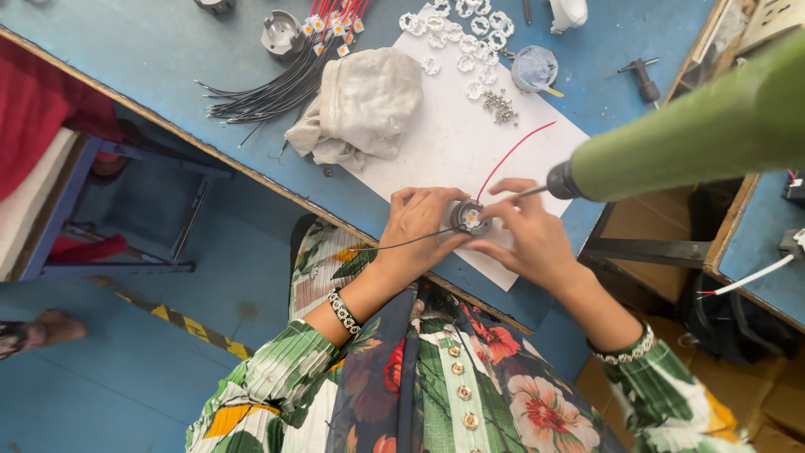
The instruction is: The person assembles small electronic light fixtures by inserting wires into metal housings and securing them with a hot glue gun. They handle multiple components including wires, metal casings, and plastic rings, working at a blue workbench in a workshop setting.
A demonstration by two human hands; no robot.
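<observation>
My left hand (417, 225) grips a small round metal lamp housing (469, 218) with a yellow chip at its centre. My right hand (527, 237) pinches the same housing from the other side. A red wire (511, 153) and a black wire (401, 244) run out of the housing. Both hands rest over a white sheet (457, 138) on the blue table (168, 50). The metal tip of a green electric screwdriver (696, 134) points at the housing from the right.
A crumpled white cloth (362, 105) lies beside a bundle of black and red wires (285, 75). Several white plastic rings (470, 29), a pile of screws (501, 106) and a small round tub (534, 69) sit at the far side. A blue stool frame (126, 210) stands on the floor at left.
</observation>
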